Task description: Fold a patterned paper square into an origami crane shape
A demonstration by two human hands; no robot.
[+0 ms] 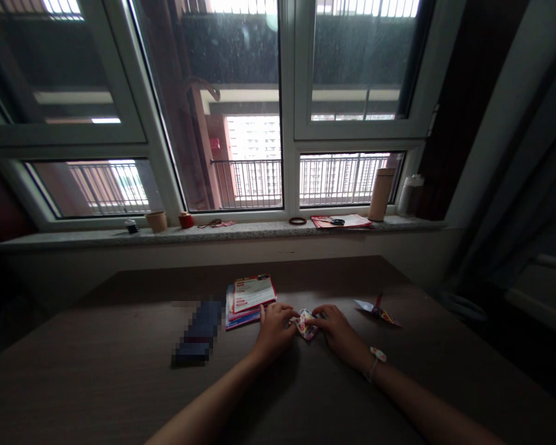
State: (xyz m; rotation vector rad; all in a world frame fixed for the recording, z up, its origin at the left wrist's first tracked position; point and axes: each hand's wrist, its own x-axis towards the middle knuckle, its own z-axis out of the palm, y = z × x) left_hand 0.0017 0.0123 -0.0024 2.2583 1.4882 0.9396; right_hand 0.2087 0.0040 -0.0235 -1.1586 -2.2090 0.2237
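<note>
A small piece of folded colourful printed paper (307,327) lies on the table between my two hands. My left hand (275,329) grips its left side, fingers bent and closed on the edge. On the right, my right hand (339,330) pinches the other side with thumb and fingers. A bracelet with a light charm circles my right wrist. Just beyond my left hand rests a stack of printed sheets (254,295) with red borders. To the right of my right hand stands a folded paper figure (377,311) with pointed ends, resembling a crane.
A dark, pixelated object (198,334) lies left of the stack on the brown table (120,358). Along the windowsill (259,230) are a paper cup (156,221), a red spool-like item (186,220), scissors (337,221) on papers, a bracelet (298,220) and a tall bottle (382,194).
</note>
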